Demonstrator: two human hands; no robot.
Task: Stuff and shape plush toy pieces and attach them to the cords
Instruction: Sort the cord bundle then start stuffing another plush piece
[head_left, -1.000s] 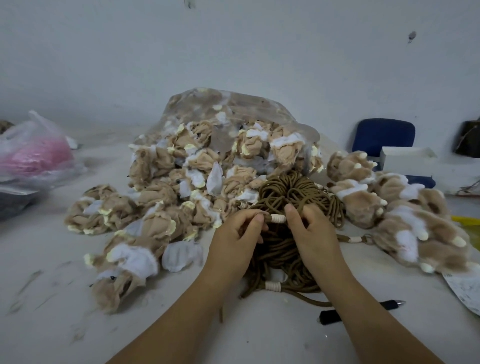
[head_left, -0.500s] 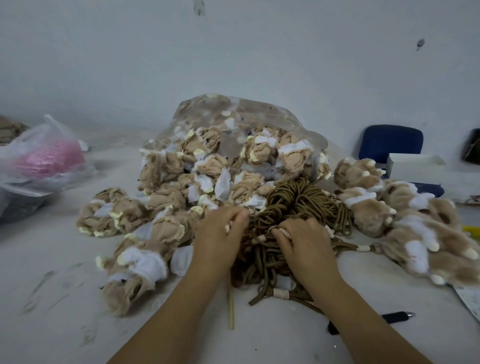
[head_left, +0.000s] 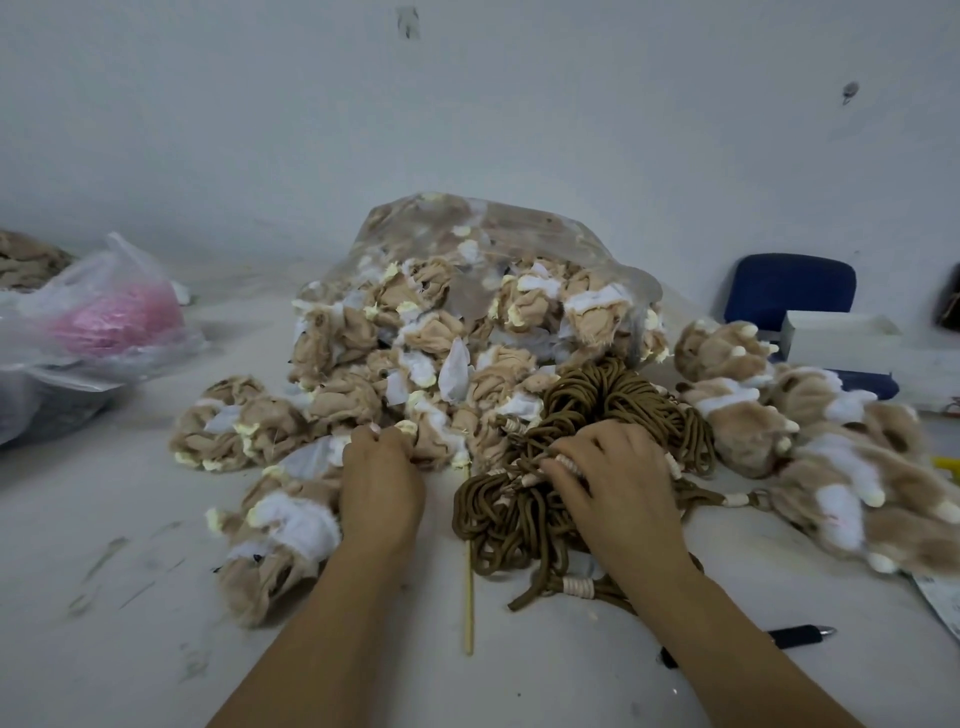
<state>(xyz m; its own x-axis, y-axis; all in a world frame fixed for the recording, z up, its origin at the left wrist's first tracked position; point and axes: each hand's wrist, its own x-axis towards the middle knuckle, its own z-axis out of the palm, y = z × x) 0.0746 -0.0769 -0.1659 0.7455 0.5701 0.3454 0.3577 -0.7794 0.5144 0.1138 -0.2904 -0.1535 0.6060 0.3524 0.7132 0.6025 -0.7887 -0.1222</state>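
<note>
Left hand (head_left: 382, 491): fingers curled, gripping a plush piece (head_left: 428, 441) at its 12 o'clock.
Right hand (head_left: 618, 483): fingers hooked into the cords (head_left: 597, 410).
Stick (head_left: 469, 582): between hands, axis 12–6.

Limp plush pieces heaped at centre, a tangle of brown cords beside them, stuffed paws to the right

The unstuffed plush pieces (head_left: 415, 353) are tan with white patches and pale yellow claw tips, crumpled and flat, piled loosely and spilling forward; the left hand (head_left: 382, 488) grips one at the heap's near edge; the cords (head_left: 613, 410) are dark brown, looped in a messy bundle with cream bindings along them, touching the heap's right side, the right hand (head_left: 618, 493) curled into them; the stuffed paws (head_left: 831, 457) lie plump and rounded in a row, one joined to a cord end.
</note>
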